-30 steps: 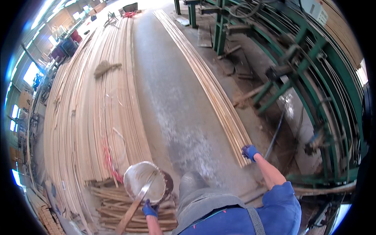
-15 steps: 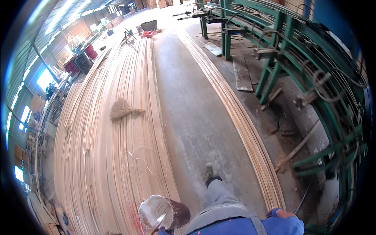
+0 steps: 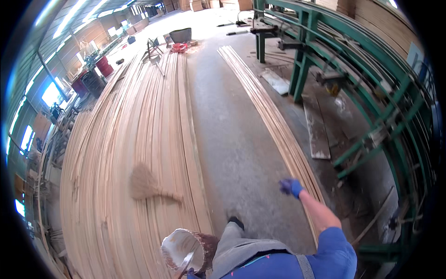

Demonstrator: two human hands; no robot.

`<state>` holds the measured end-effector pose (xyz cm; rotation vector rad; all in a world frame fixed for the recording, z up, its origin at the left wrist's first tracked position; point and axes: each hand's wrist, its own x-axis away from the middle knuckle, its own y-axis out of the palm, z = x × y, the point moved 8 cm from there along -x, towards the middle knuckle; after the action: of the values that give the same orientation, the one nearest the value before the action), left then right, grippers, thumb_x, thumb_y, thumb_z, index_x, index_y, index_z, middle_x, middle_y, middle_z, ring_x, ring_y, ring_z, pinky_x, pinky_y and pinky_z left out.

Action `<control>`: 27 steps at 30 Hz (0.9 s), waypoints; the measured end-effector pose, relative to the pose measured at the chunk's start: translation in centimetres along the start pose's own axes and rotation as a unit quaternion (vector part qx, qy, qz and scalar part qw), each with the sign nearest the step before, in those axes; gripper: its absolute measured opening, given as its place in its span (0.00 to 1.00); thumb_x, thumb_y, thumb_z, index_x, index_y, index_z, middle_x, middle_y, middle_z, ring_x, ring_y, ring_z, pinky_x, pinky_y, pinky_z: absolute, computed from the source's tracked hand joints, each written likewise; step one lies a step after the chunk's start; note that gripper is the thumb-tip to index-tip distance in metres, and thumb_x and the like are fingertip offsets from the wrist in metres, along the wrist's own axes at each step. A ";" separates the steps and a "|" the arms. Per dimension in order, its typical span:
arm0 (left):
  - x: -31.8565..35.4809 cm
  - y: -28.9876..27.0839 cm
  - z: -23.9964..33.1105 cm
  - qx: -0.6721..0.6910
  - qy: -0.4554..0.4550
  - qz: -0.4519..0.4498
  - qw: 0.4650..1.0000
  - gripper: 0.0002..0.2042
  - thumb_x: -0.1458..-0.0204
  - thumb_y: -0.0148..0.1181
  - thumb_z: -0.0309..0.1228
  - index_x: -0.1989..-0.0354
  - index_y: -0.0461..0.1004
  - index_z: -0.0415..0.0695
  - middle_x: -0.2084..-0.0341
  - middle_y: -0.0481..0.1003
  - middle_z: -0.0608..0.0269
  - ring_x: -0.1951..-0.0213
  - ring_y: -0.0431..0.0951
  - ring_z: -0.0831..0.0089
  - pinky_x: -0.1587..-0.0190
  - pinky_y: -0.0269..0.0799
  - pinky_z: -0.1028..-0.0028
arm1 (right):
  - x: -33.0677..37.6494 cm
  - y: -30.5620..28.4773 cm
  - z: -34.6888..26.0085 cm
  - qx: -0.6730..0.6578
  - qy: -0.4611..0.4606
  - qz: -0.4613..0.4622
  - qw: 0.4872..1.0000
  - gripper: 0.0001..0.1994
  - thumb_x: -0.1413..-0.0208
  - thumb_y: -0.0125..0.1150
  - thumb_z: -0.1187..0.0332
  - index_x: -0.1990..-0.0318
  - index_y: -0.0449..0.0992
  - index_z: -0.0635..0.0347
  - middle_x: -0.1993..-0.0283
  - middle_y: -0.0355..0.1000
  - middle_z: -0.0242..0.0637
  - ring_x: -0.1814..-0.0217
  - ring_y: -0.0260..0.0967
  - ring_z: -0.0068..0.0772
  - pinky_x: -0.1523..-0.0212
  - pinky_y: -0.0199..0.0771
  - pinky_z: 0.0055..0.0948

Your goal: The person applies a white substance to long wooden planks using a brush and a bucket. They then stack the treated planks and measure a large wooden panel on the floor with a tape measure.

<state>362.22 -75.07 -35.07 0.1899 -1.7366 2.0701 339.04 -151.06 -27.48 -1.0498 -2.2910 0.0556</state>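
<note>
A brown bucket, pale and crusted inside, hangs tilted at the bottom, left of my legs. The brush leaning in it has a handle pointing toward me. Only a dark gloved bit of my left hand shows beside the bucket; its fingers are mostly hidden, but the bucket is carried along with me. My right hand, in a blue glove, reaches forward over the concrete floor beside a narrow row of wood strips. It holds nothing, and its fingers look loosely apart.
Long wood strips cover the floor at left, with a straw broom lying on them. A concrete aisle runs ahead. Green metal racks line the right. Farther off stand a dark tub and a red drum.
I have stepped forward: the broom and racks are nearer. My right arm has swung from beside my hip out ahead. The bucket has stayed at my left side.
</note>
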 end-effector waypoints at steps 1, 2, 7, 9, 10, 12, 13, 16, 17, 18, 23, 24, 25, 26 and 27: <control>-5.6 -0.5 3.0 0.106 -0.055 -0.021 0.993 0.31 0.52 0.67 0.48 0.41 0.69 0.48 0.51 0.74 0.51 0.51 0.75 0.56 0.51 0.75 0.60 | -3.5 -1.0 2.7 0.023 0.038 0.007 0.999 0.15 0.40 0.54 0.59 0.63 0.80 0.62 0.72 0.76 0.40 0.72 0.73 0.30 0.70 0.73 0.33; -11.5 0.1 6.4 0.273 -0.131 -0.059 0.951 0.29 0.51 0.65 0.48 0.41 0.69 0.49 0.50 0.74 0.52 0.51 0.75 0.57 0.52 0.75 0.59 | -3.9 -2.8 6.1 0.183 0.088 0.009 0.979 0.16 0.41 0.53 0.58 0.61 0.81 0.62 0.65 0.79 0.45 0.66 0.77 0.38 0.65 0.75 0.39; -30.6 -3.6 19.8 0.666 -0.438 -0.043 0.602 0.22 0.42 0.56 0.47 0.40 0.70 0.56 0.45 0.73 0.56 0.47 0.74 0.59 0.54 0.76 0.54 | -6.3 -2.1 16.9 0.255 0.367 -0.296 0.844 0.14 0.40 0.56 0.58 0.60 0.82 0.58 0.59 0.80 0.47 0.62 0.78 0.47 0.59 0.77 0.43; -43.5 -9.7 26.7 0.492 -0.291 -0.011 0.821 0.23 0.44 0.58 0.47 0.42 0.71 0.55 0.46 0.73 0.52 0.48 0.74 0.56 0.53 0.75 0.54 | -8.1 -3.9 12.4 0.063 0.521 -0.128 0.841 0.16 0.36 0.51 0.58 0.59 0.81 0.59 0.64 0.81 0.49 0.69 0.79 0.44 0.64 0.79 0.42; -47.6 -11.7 29.6 0.381 -0.226 -0.004 0.897 0.23 0.46 0.58 0.48 0.43 0.71 0.54 0.47 0.74 0.50 0.48 0.74 0.54 0.53 0.74 0.54 | -10.4 -4.7 10.8 0.039 0.590 -0.110 0.799 0.16 0.34 0.49 0.58 0.57 0.80 0.59 0.66 0.80 0.50 0.72 0.79 0.43 0.66 0.80 0.42; -58.9 -13.7 40.5 0.169 -0.049 0.022 0.984 0.24 0.48 0.60 0.48 0.44 0.72 0.52 0.49 0.74 0.46 0.49 0.75 0.52 0.52 0.73 0.54 | -24.4 -5.9 4.2 0.055 0.537 -0.109 0.835 0.16 0.35 0.48 0.59 0.50 0.78 0.57 0.63 0.81 0.48 0.68 0.80 0.44 0.64 0.80 0.41; -63.5 -16.4 44.5 0.040 0.040 0.038 0.998 0.24 0.49 0.61 0.48 0.45 0.72 0.52 0.50 0.74 0.44 0.50 0.75 0.50 0.52 0.73 0.54 | -33.6 -6.6 0.2 0.173 0.452 -0.162 0.860 0.15 0.37 0.50 0.59 0.55 0.78 0.58 0.66 0.80 0.46 0.70 0.78 0.42 0.67 0.78 0.40; -71.7 -18.4 50.7 -0.077 0.095 -0.033 0.992 0.27 0.50 0.62 0.47 0.42 0.70 0.48 0.50 0.74 0.44 0.51 0.75 0.50 0.50 0.72 0.52 | -61.9 -7.9 -20.1 0.322 0.199 -0.063 0.923 0.13 0.41 0.55 0.59 0.68 0.78 0.59 0.74 0.77 0.42 0.76 0.73 0.36 0.74 0.70 0.39; -75.4 -19.2 53.1 -0.070 0.077 -0.054 0.993 0.29 0.50 0.63 0.46 0.41 0.69 0.47 0.49 0.73 0.45 0.51 0.76 0.51 0.49 0.71 0.51 | -69.0 -5.8 -31.2 0.247 0.135 -0.046 0.958 0.15 0.42 0.54 0.57 0.65 0.79 0.60 0.72 0.77 0.43 0.73 0.74 0.38 0.70 0.72 0.39; -79.6 -20.9 55.9 -0.051 0.059 -0.048 0.996 0.29 0.51 0.63 0.46 0.41 0.69 0.47 0.49 0.73 0.45 0.51 0.76 0.51 0.49 0.71 0.52 | -75.6 -4.1 -44.1 0.167 0.057 -0.035 0.984 0.18 0.42 0.53 0.54 0.62 0.79 0.61 0.69 0.78 0.44 0.70 0.75 0.41 0.65 0.75 0.39; -102.1 -23.6 71.6 0.076 -0.014 -0.052 0.996 0.31 0.53 0.65 0.47 0.40 0.68 0.47 0.49 0.73 0.45 0.51 0.75 0.51 0.48 0.72 0.53 | -102.4 -0.7 -73.7 0.088 -0.121 -0.016 0.989 0.18 0.39 0.52 0.53 0.58 0.79 0.59 0.69 0.78 0.40 0.69 0.74 0.29 0.65 0.75 0.34; -106.9 -24.9 74.5 0.104 -0.032 -0.043 0.993 0.32 0.53 0.65 0.47 0.40 0.68 0.46 0.49 0.73 0.45 0.51 0.75 0.51 0.48 0.72 0.54 | -106.7 0.4 -76.9 0.026 -0.095 -0.013 0.995 0.18 0.39 0.53 0.53 0.57 0.79 0.58 0.69 0.78 0.40 0.69 0.75 0.30 0.65 0.75 0.35; -109.7 -25.1 77.0 0.137 -0.060 -0.056 0.987 0.32 0.54 0.66 0.47 0.40 0.68 0.46 0.49 0.73 0.45 0.51 0.75 0.51 0.48 0.72 0.54 | -109.7 0.3 -77.8 -0.018 -0.048 -0.010 0.999 0.18 0.39 0.53 0.53 0.57 0.79 0.57 0.68 0.78 0.40 0.68 0.75 0.31 0.64 0.75 0.35; -115.1 -26.0 79.9 0.174 -0.078 -0.061 0.980 0.33 0.54 0.66 0.47 0.40 0.68 0.46 0.49 0.73 0.45 0.51 0.75 0.51 0.48 0.72 0.54 | -113.5 0.5 -76.6 -0.091 0.020 -0.017 0.995 0.14 0.36 0.54 0.57 0.56 0.81 0.56 0.67 0.79 0.37 0.69 0.76 0.29 0.69 0.75 0.28; -120.4 -26.7 83.9 0.208 -0.083 -0.086 0.971 0.33 0.55 0.67 0.47 0.40 0.68 0.46 0.49 0.73 0.45 0.51 0.75 0.51 0.48 0.72 0.55 | -116.9 -1.4 -69.8 0.078 -0.003 -0.035 0.996 0.13 0.37 0.55 0.59 0.58 0.81 0.56 0.67 0.80 0.38 0.68 0.77 0.31 0.70 0.75 0.30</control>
<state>467.23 -180.91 -38.27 0.6331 -1.2946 2.3134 434.44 -248.14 -30.26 -0.8901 -2.2851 0.2056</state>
